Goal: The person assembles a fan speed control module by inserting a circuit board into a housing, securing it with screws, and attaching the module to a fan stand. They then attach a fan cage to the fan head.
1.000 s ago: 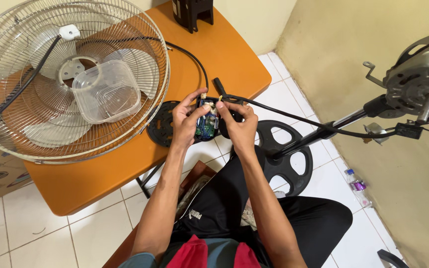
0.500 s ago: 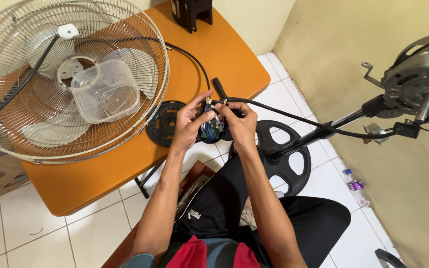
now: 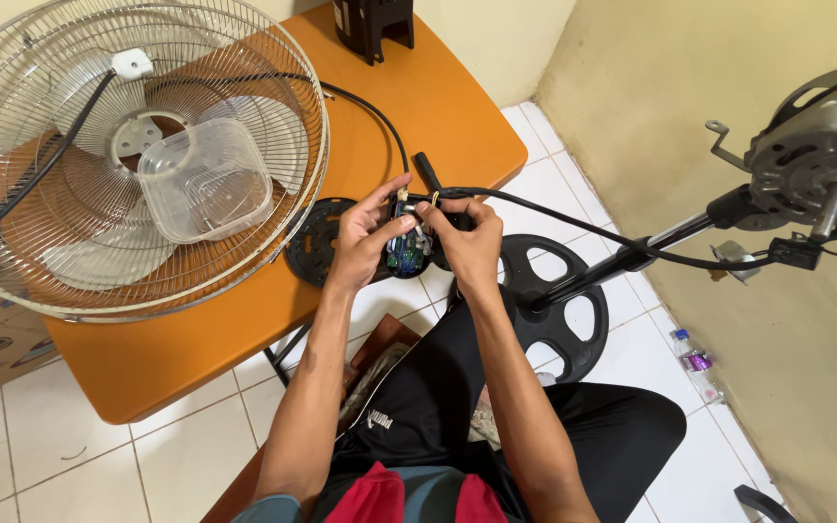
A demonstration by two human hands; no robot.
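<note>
My left hand (image 3: pixel 365 237) and my right hand (image 3: pixel 465 244) hold between them a small black control housing (image 3: pixel 409 247) with a green circuit board and coloured wires showing inside. Fingertips of both hands press on its top edge. A black cable (image 3: pixel 583 228) runs from the housing to the right, toward the bare fan motor (image 3: pixel 821 155) on its stand pole. Just left of my left hand a round black cover plate (image 3: pixel 314 242) lies on the orange table (image 3: pixel 196 358).
A wire fan guard (image 3: pixel 138 155) with clear blades and a clear plastic tub (image 3: pixel 205 179) lies on the table. The fan's round black base (image 3: pixel 554 310) stands on the white tile floor. A small bottle (image 3: pixel 697 363) lies by the wall. A black object (image 3: pixel 372 24) stands at the table's far edge.
Both hands stay on the housing; my fingers have shifted slightly on its top edge. The view is otherwise the same.
</note>
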